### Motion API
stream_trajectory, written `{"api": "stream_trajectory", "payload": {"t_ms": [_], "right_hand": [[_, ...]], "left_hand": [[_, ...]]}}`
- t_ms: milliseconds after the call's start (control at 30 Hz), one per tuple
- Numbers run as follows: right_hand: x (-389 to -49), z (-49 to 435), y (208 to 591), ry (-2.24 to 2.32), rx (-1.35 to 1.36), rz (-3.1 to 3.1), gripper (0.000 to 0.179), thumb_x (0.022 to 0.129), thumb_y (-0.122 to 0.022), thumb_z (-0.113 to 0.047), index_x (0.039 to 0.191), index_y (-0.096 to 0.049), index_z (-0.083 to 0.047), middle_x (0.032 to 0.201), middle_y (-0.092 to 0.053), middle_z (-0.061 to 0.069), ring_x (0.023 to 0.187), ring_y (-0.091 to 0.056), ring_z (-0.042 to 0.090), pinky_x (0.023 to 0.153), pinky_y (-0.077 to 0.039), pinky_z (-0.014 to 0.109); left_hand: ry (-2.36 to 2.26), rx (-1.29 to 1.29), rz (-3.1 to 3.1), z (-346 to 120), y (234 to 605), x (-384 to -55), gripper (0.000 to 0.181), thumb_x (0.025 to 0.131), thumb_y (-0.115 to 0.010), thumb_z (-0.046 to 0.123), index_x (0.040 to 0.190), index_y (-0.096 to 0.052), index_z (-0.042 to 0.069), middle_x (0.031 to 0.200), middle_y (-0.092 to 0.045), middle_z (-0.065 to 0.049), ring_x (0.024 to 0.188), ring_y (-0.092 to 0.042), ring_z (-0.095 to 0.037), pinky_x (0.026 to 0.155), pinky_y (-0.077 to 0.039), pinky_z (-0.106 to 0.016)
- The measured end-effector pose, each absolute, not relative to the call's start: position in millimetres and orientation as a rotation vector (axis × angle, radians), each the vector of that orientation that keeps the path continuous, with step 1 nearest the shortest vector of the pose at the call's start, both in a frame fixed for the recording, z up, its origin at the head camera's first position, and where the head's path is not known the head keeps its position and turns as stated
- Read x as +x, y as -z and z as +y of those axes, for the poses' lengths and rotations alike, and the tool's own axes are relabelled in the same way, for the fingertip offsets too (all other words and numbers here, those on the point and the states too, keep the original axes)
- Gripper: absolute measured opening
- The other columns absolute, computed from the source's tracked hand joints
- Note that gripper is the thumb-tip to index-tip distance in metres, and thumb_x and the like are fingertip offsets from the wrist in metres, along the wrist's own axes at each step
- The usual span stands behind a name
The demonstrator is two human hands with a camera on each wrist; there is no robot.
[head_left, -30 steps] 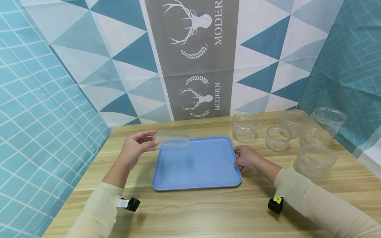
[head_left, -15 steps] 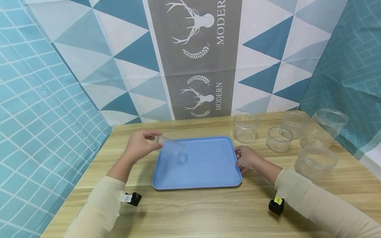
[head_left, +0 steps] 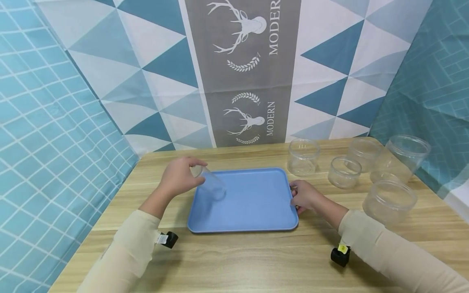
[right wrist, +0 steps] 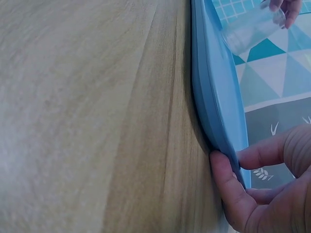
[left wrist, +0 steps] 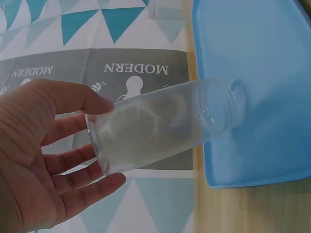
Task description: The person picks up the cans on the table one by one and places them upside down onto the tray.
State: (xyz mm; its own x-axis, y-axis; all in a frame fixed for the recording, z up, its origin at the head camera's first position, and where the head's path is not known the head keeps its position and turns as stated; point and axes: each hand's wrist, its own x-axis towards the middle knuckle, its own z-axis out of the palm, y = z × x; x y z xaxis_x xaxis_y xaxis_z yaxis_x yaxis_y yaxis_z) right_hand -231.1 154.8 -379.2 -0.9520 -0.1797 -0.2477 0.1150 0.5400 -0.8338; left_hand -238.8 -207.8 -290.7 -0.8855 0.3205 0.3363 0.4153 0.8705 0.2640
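Note:
A clear plastic jar (head_left: 211, 184) is tilted over the left part of a blue tray (head_left: 253, 203). My left hand (head_left: 181, 176) grips it by its base end, thumb on one side and fingers on the other. In the left wrist view the jar's (left wrist: 150, 127) ridged mouth end points down toward the tray; whether it touches the surface I cannot tell. No contents show inside. My right hand (head_left: 304, 195) holds the tray's right edge. The right wrist view shows its thumb and fingers pinching the rim of the tray (right wrist: 214, 82).
Several clear round containers stand on the right of the wooden table (head_left: 256, 260), among them a tall one (head_left: 397, 160), a wide one (head_left: 389, 203) and a small one (head_left: 344, 173). Another container (head_left: 303, 158) is behind the tray's right corner. Patterned cloth (head_left: 253, 81) hangs behind.
The jar has swung from nearly level to a slant, its mouth end lowered toward the tray. My left hand has shifted slightly right. My right hand stays on the tray's edge.

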Motion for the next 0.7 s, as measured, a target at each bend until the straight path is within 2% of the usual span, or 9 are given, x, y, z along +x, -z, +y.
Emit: {"api": "stream_trajectory", "payload": {"t_ms": [100, 400, 533, 700], "right_hand": [[-232, 155, 381, 1.390, -0.045, 2.471, 0.072, 0.073, -0.059, 0.021, 0.139, -0.032, 0.017, 0.085, -0.045, 0.011, 0.068, -0.057, 0.022, 0.054, -0.058, 0.038], [-232, 155, 381, 1.395, -0.052, 2.456, 0.071, 0.074, -0.059, 0.021, 0.140, -0.032, 0.017, 0.087, -0.048, 0.013, 0.070, -0.058, 0.022, 0.055, -0.058, 0.038], [-232, 155, 381, 1.392, -0.060, 2.459, 0.071, 0.074, -0.059, 0.021, 0.140, -0.031, 0.017, 0.085, -0.047, 0.012, 0.070, -0.057, 0.022, 0.055, -0.058, 0.038], [-231, 156, 381, 1.406, -0.078, 2.454, 0.072, 0.073, -0.059, 0.021, 0.139, -0.031, 0.018, 0.084, -0.046, 0.012, 0.068, -0.057, 0.022, 0.053, -0.058, 0.038]], "left_hand": [[0.404, -0.551, -2.783, -204, 287, -241, 0.038, 0.074, -0.075, 0.021, 0.112, -0.074, 0.016, 0.122, -0.065, -0.011, 0.071, -0.059, -0.021, 0.069, -0.050, -0.042], [0.302, -0.561, -2.835, -198, 282, -247, 0.037, 0.074, -0.073, 0.022, 0.111, -0.075, 0.016, 0.121, -0.065, -0.010, 0.091, -0.062, -0.025, 0.065, -0.051, -0.039], [0.265, -0.572, -2.857, -195, 281, -251, 0.038, 0.074, -0.072, 0.022, 0.112, -0.075, 0.017, 0.117, -0.066, -0.008, 0.088, -0.061, -0.025, 0.056, -0.048, -0.034], [0.214, -0.575, -2.878, -189, 280, -258, 0.037, 0.073, -0.073, 0.021, 0.110, -0.076, 0.018, 0.118, -0.065, -0.010, 0.090, -0.062, -0.025, 0.056, -0.048, -0.034]]}}
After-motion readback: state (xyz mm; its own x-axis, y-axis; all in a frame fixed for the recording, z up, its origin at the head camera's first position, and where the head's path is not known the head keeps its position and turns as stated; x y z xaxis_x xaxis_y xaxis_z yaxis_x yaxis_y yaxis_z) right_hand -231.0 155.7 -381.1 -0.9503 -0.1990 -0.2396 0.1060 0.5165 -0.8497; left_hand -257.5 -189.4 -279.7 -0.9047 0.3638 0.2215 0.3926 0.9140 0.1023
